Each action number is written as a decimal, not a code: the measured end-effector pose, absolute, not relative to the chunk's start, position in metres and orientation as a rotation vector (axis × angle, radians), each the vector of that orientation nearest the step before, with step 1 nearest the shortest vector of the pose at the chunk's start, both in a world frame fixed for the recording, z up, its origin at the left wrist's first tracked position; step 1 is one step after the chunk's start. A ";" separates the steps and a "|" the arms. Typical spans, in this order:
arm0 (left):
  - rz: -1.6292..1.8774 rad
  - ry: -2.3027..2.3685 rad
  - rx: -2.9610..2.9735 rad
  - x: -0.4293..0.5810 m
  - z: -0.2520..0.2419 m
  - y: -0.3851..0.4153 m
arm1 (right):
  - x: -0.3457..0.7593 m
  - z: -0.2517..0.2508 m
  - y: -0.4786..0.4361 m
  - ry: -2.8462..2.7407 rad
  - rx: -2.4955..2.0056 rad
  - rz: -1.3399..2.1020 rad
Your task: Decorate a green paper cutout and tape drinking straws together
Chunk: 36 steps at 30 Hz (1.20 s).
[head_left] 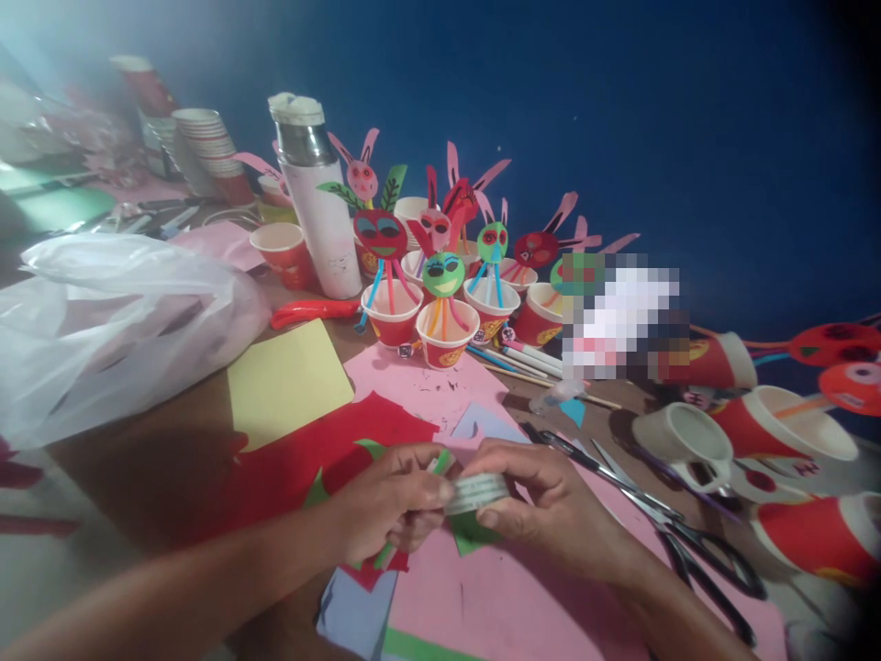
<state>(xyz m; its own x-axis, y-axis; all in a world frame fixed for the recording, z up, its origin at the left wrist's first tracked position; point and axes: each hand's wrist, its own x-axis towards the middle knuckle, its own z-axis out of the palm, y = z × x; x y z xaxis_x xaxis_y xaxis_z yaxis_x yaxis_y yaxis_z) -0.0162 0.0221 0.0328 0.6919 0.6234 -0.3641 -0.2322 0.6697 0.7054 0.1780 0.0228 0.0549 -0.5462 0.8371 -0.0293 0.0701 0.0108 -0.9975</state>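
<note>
My left hand [406, 505] is closed around a narrow green strip [441, 462]; whether it is paper or a straw I cannot tell. Between the thumb and fingers of my right hand [543, 496] is a pale tape roll [478, 493] with print on its side. The roll touches or nearly touches my left fingertips. Beneath both hands lie pink paper [523, 597], a red sheet [275, 473] and a green paper piece [472, 535]. Large black-handled scissors [681, 528] rest to the right of my right hand.
Paper cups with paper-faced straw figures, such as a green-faced one [444, 275], stand at the back. A white bottle [320, 220] rises behind them. A plastic bag [124, 330] and yellow paper [289, 381] lie left. A white mug [681, 445] and tipped cups [819, 537] are right.
</note>
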 end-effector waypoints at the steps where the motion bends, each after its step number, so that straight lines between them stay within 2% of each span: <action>1: 0.521 0.643 0.678 -0.016 0.033 0.022 | 0.178 0.055 0.022 -1.671 -0.946 1.604; 7: 0.537 0.564 0.657 -0.017 0.033 0.022 | 0.180 0.054 0.022 -1.598 -0.905 1.632; 14: 0.550 0.569 0.697 -0.019 0.029 0.024 | 0.177 0.056 0.023 -1.781 -0.971 1.484; 28: 0.555 0.554 0.649 -0.019 0.026 0.024 | 0.178 0.054 0.024 -1.758 -0.931 1.514; 36: 0.534 0.505 0.608 -0.019 0.034 0.026 | 0.179 0.042 0.025 -1.339 -0.789 1.790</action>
<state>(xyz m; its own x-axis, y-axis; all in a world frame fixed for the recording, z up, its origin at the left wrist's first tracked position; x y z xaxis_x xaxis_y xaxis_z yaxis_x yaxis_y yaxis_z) -0.0188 0.0256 0.0343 0.7499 0.5985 -0.2819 -0.3139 0.6969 0.6447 0.1791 0.0246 0.0420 -0.5269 0.8491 -0.0381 -0.2030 -0.1693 -0.9644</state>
